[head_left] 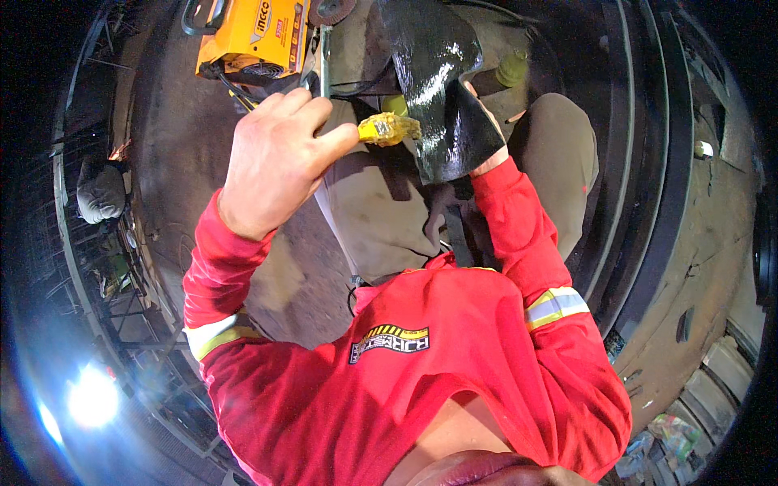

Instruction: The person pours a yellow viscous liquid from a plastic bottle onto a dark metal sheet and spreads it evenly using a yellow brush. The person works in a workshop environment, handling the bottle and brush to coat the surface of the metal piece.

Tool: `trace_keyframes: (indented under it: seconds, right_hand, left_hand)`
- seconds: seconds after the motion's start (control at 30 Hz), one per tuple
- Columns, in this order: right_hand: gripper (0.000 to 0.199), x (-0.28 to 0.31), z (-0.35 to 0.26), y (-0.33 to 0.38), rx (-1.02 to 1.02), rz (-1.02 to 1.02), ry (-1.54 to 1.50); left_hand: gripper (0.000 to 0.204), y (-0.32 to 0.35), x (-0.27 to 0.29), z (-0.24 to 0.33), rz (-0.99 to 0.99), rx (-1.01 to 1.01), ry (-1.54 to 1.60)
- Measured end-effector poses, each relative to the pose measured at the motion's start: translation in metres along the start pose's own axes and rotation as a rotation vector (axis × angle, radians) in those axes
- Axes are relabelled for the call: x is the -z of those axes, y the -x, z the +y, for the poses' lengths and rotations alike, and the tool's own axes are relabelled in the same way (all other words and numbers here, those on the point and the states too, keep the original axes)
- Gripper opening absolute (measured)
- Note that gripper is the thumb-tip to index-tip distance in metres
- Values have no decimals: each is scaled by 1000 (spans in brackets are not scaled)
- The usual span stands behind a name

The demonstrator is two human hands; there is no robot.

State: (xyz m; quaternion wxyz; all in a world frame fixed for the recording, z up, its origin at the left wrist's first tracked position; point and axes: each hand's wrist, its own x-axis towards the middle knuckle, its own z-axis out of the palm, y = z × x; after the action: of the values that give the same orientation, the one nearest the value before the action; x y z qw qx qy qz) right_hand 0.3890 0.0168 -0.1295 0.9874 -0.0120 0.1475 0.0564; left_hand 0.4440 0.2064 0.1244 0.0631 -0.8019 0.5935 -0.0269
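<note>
My left hand [279, 150] is closed around a short yellow brush [389, 128], its worn, smeared end pointing right, at the edge of a curved black sheet [442, 81]. The sheet is glossy, with wet-looking streaks catching the light, and stands tilted above my lap. From its right side my right hand [489, 158] supports it; only the wrist and part of the hand show, the rest being hidden behind the sheet. Whether the brush touches the sheet or stops just short of it is hard to make out.
An orange-yellow welding machine [255, 36] with a black handle stands at the far left, beside a round abrasive disc [331, 10]. A yellow-green container [511, 70] is beyond my right knee. Long dark metal beams [652, 162] run along the right. A bright lamp [93, 397] glares at lower left.
</note>
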Motion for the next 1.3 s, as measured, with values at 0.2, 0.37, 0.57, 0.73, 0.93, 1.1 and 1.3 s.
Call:
trace_keyframes:
  seconds: [0.2, 0.37, 0.57, 0.73, 0.93, 1.1, 1.3]
  right_hand:
    - [28, -18, 2, 10, -109, -95, -82]
    - [24, -18, 7, 18, -33, 23, 125]
    - [28, -3, 6, 21, 13, 128, 226]
    - [32, -21, 5, 34, 1, 96, 262]
    - [34, -3, 5, 29, -6, 120, 293]
    - [37, -15, 4, 40, 13, 11, 331]
    - [29, -16, 8, 33, -7, 235, 325]
  left_hand:
    - [17, 1, 3, -15, 149, 92, -16]
    - [16, 2, -19, -36, 140, 323, 427]
    - [25, -13, -81, -62, 60, 410, 221]
    - [30, -27, -98, -88, 32, 523, -10]
    - [25, -61, -118, -109, 58, 576, -147]
    - [25, -63, -114, -102, -110, 396, -42]
    - [29, -74, -70, -104, -64, 391, 155]
